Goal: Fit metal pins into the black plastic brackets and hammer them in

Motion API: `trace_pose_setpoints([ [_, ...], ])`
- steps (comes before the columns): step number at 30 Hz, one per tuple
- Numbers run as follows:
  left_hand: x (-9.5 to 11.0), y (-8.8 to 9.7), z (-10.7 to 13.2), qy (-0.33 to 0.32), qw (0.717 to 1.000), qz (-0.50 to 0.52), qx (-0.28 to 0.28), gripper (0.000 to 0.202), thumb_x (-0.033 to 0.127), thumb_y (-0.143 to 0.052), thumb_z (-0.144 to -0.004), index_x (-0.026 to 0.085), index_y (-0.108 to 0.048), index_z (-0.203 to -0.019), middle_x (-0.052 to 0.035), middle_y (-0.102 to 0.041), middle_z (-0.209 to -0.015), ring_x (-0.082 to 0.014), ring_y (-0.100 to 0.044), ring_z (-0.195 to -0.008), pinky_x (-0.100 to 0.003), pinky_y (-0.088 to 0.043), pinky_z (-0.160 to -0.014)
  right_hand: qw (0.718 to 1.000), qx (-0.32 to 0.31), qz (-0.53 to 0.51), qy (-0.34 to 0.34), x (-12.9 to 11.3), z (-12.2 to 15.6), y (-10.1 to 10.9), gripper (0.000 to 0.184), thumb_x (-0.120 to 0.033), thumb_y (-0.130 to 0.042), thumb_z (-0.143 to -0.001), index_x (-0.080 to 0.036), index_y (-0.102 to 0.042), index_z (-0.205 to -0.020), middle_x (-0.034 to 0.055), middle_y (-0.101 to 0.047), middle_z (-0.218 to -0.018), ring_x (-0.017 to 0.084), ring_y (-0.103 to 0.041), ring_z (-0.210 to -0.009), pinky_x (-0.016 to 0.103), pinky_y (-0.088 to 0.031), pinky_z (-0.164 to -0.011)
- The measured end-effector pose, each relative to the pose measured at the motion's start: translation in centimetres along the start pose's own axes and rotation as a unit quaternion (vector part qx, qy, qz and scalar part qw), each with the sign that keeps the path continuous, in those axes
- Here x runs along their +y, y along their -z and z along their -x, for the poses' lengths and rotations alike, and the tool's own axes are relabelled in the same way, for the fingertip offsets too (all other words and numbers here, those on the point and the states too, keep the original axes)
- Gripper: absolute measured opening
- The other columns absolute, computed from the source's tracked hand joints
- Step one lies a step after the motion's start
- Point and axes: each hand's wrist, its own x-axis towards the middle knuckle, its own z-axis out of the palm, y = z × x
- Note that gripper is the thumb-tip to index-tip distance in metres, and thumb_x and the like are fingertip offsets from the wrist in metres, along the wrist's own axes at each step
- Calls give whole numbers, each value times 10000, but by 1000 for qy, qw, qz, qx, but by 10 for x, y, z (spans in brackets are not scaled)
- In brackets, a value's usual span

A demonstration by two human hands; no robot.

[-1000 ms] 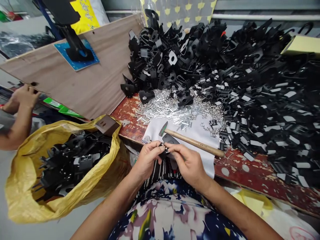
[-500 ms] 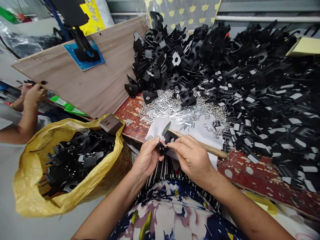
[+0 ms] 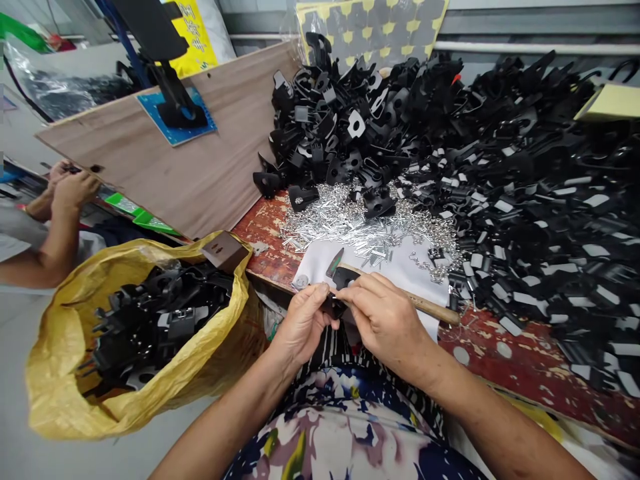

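My left hand (image 3: 306,320) is closed around a small black plastic clip piece (image 3: 334,307), mostly covered by the fingers. Close against it, my right hand (image 3: 383,317) pinches what looks like a thin metal pin at the piece; the fingertips hide most of the pin. Just beyond both hands lies a hammer (image 3: 425,305) with a wooden handle, its dark head to the left, on a white sheet (image 3: 313,263). Behind the sheet spreads a heap of silvery pins and small springs (image 3: 345,223).
Black plastic clip parts (image 3: 400,113) are piled at the back, with smaller black pieces (image 3: 540,253) to the right. A yellow sack (image 3: 240,320) of black parts stands at left. A wooden board (image 3: 225,147) divides the bench from another person's hands (image 3: 75,187).
The black piece has turned and dropped lower between my hands, and my fingers now cover more of it. Both hands have drawn closer together. The view has shifted slightly.
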Motion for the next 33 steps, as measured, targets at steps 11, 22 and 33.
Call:
trace_pose_setpoints([
  [11, -5, -14, 2, 2, 998, 53, 23, 194, 273, -869, -718, 134, -745, -770, 4, -670, -734, -91, -588, -665, -181, -518, -655, 975, -1, 180, 126, -12, 2, -4, 291, -104, -442, -1021, -182, -699, -909, 40, -616, -744, 193, -490, -716, 352, -436, -652],
  [22, -7, -19, 12, 3, 999, 32, 29, 335, 373, -837, -780, 164, -585, -711, 47, -492, -683, -79, -434, -590, -188, -443, -554, 981, 31, 166, 95, -5, 8, -20, 281, -104, -463, -1019, -175, -691, -871, 36, -574, -707, 192, -458, -698, 342, -406, -653],
  [33, 10, 40, 47, -44, 957, -278, 67, 372, 497, -652, -934, 249, -628, -1210, -12, -653, -825, -110, -473, -549, -184, -339, -446, 987, -99, 105, -68, 42, 19, 12, 286, -387, -633, -979, -153, -637, -1144, 96, -639, -1005, 230, -597, -919, 374, -503, -797],
])
